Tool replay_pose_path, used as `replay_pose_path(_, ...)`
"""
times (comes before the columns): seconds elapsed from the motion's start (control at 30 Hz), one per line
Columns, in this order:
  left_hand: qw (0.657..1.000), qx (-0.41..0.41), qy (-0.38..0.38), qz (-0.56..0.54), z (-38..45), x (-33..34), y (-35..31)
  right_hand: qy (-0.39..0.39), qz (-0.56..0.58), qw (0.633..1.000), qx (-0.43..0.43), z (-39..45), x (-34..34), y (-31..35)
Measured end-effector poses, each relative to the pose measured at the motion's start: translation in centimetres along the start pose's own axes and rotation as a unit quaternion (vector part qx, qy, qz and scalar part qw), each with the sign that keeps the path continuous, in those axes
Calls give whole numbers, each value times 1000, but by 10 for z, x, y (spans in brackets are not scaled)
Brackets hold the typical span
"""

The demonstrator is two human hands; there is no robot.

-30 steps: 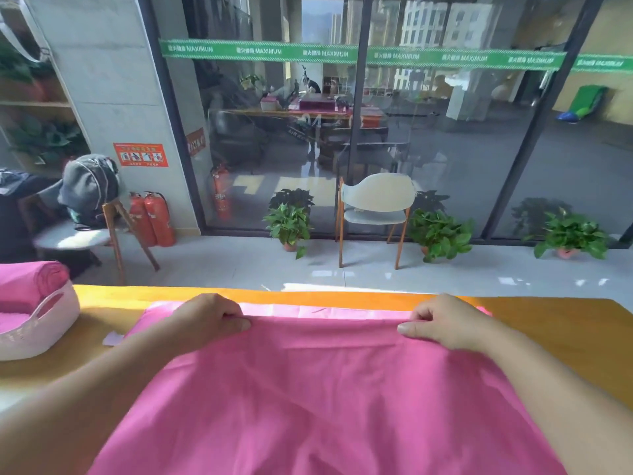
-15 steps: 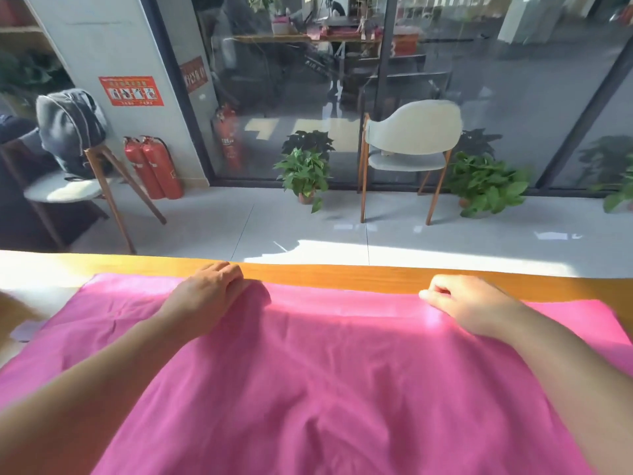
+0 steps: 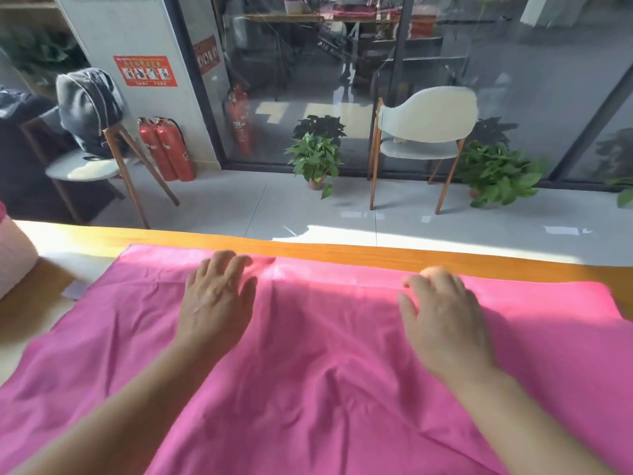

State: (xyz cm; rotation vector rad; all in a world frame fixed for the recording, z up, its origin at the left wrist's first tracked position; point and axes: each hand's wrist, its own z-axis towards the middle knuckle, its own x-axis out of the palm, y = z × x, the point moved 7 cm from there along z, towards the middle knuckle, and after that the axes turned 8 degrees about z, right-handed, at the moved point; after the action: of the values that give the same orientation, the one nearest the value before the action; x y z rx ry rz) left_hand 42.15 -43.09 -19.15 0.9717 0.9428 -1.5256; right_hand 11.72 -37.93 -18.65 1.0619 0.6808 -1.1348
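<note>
Since 0.5 s ago: both hands have uncurled from the cloth's far hem and now lie palm-down, a little nearer the person.

Left hand (image 3: 217, 303): fingers straight and spread, flat on the pink cloth (image 3: 325, 371), tips just short of the far edge. It holds nothing.

Right hand (image 3: 442, 313): fingers loosely extended, resting on the same cloth. Its fingertips sit in sun glare, so contact there is probable, not confirmed. No pinch seen.

The cloth lies spread across the wooden table (image 3: 342, 252), its far hem parallel to and just inside the table's far edge, with soft creases between the forearms. The hands are well apart.

At the left margin is a pale basket (image 3: 13, 258), partly cut off. Beyond the table stand a white chair (image 3: 424, 132) and a potted plant (image 3: 315, 159) on the floor by the glass.
</note>
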Motion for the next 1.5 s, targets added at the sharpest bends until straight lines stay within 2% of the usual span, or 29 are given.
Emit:
replay_pose_path(0.13,986,-36,163,17,-69,18,24,120,-28,992,30,-53,41,-1)
replay_pose_path(0.23,978,-29,202,36,-89,23,31,169,-13,985,43,-67,43,1)
replay_pose_path(0.4,976,-20,210,52,-127,5,36,161,-5,985,60,-109,24,17)
replay_pose_path(0.7,975,-20,217,37,-255,-50,55,189,-12,979,74,-240,-12,61)
replay_pose_path(0.9,961,-10,275,4,-315,-74,65,194,-6,975,107,-309,-36,85)
replay_pose_path(1.03,973,21,225,-47,-319,-92,76,219,6,970,108,-319,-35,98)
replay_pose_path(1.1,981,16,180,-73,-314,-101,86,183,47,978,82,-294,-38,123)
replay_pose_path(1.17,987,-42,128,-91,-307,-111,110,138,108,984,28,-257,-40,171)
replay_pose_path(1.27,980,-175,76,-57,-306,-127,160,151,203,964,-88,-206,-21,267)
replay_pose_path(1.37,943,-310,109,-51,-313,-134,213,247,231,929,-147,-172,22,361)
replay_pose_path(1.5,911,-387,116,-82,-332,-138,259,393,223,880,-147,-160,79,447)
